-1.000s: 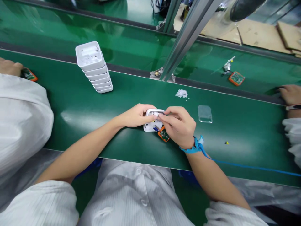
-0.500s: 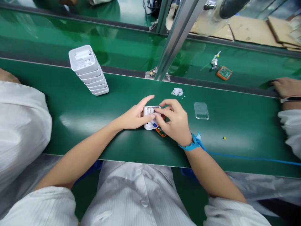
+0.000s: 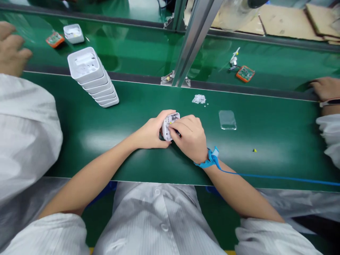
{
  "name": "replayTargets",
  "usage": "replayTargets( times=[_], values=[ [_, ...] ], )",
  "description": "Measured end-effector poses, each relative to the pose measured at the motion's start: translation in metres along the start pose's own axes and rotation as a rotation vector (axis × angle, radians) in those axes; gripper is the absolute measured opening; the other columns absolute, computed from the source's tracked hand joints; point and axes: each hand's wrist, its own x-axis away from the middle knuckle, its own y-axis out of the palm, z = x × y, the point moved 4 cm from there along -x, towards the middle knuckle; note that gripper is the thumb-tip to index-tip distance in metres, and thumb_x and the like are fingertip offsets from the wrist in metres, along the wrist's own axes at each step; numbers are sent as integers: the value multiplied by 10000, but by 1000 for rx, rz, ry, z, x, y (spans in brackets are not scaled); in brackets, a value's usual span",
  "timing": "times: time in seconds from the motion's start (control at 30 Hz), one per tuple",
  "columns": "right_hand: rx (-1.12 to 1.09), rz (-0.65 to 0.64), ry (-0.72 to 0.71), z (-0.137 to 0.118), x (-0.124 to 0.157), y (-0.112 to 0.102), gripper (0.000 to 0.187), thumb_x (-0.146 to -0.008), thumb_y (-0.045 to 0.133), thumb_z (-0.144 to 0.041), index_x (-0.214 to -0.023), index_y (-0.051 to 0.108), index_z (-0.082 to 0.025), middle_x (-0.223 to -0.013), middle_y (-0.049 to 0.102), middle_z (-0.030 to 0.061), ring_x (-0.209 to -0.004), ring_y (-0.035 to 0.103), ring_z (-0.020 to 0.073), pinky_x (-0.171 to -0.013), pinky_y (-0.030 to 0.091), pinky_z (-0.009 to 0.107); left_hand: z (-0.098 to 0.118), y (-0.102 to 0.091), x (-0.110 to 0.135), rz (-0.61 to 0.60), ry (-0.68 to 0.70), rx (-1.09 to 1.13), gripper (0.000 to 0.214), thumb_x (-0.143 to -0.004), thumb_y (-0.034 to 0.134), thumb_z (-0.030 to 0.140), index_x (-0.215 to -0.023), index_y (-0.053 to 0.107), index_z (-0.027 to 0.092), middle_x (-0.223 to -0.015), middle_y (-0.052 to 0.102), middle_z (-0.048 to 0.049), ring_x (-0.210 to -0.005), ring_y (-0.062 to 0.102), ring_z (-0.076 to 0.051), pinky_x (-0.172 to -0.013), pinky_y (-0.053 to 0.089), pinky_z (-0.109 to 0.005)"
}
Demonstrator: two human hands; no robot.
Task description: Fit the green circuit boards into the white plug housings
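My left hand (image 3: 152, 131) is wrapped round a small white plastic housing (image 3: 166, 131) and holds it tilted above the green bench. Inside the housing are moulded details, a dark piece near the top and a tiny yellow spot. My right hand (image 3: 189, 136) reaches into the open side with thumb and forefinger pinched together. What those fingertips hold, if anything, is too small to make out. A blue wrist strap (image 3: 208, 161) with a cord is on my right wrist.
Nested white housings (image 3: 92, 78) form a leaning stack at left. Small white pieces (image 3: 199, 99), a clear cover (image 3: 227, 120) and a yellow bit (image 3: 255, 150) lie on the bench. An orange-framed circuit board (image 3: 245, 73) lies beyond the edge. Co-workers' hands (image 3: 12, 49) flank me.
The housing has tilted, and my right fingers have closed inside it. The orange-edged board beneath my right hand is now hidden. A co-worker's hand, another board and a housing have appeared at upper left.
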Motion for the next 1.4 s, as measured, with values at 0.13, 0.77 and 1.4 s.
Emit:
replayTargets(
  times=[0.13,0.77,1.4],
  values=[
    [-50,62,69,4,1,4,141,-964,606,-176,-861,683,-234,-860,743,33,-843,629,217,-760,455,386,-5,0,0,-5,-29,53,952,-675,756,217,-1518,313,241,-1321,655,-99,-918,704,-181,-740,539,-267],
    [-355,-78,135,15,-16,17,208,-888,558,-134,-698,537,-216,-780,592,27,-776,521,196,-693,374,356,-4,4,-2,10,-86,90,938,-668,735,180,-1459,233,228,-993,602,-17,-687,585,-120,-588,424,-247],
    [-22,-185,22,32,3,4,230,-1046,494,-253,-978,713,-260,-995,681,64,-1076,508,276,-859,336,463,-17,-6,-3,11,-80,230,939,-637,792,232,-1448,323,297,-1361,550,-93,-1141,671,-259,-874,599,-367]
  ],
)
